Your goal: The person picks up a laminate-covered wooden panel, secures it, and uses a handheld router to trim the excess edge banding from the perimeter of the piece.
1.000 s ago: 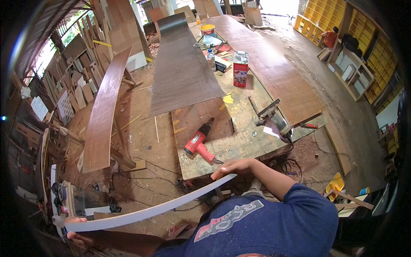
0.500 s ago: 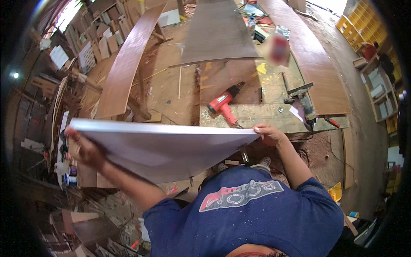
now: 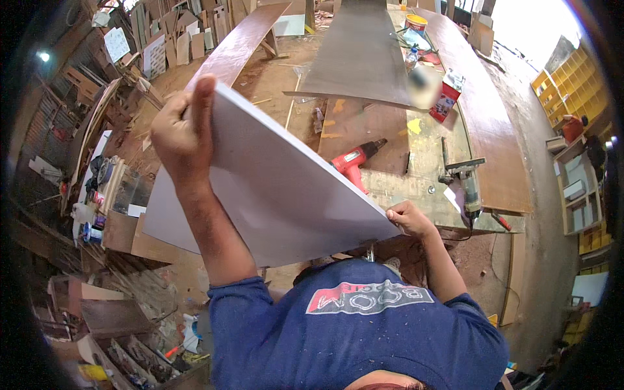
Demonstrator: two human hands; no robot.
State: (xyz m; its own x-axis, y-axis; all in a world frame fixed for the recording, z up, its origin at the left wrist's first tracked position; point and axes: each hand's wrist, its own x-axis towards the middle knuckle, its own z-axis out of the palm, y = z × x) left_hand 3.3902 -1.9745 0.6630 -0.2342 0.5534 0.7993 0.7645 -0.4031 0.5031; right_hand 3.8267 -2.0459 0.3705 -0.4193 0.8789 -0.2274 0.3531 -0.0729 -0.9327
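Observation:
A large white panel [image 3: 279, 188] is held up in front of my body, tilted so its left end is raised. My left hand [image 3: 182, 133] grips its upper left corner, the thumb along the edge and the other fingers partly hidden behind. At the lower right corner, my right hand [image 3: 413, 220] pinches the panel between thumb and fingers. Just beyond the panel's edge, a red heat gun [image 3: 351, 161] lies on the worktable [image 3: 426, 195], its handle partly covered by the panel. A power tool with a flat metal base [image 3: 468, 182] rests right of it, past my right hand.
A dark sheet [image 3: 357, 58] lies across the table's far part. Long brown boards flank it, one at left [image 3: 244, 42] and one at right [image 3: 497, 149]. A red and white can [image 3: 445, 101] and a yellow bucket [image 3: 416, 25] stand farther back. Yellow shelving [image 3: 572, 84] is at far right.
My left hand has risen and moved right, lifting the panel's left end so its top edge now slopes down to the right. My right hand stays on its corner, slightly lower.

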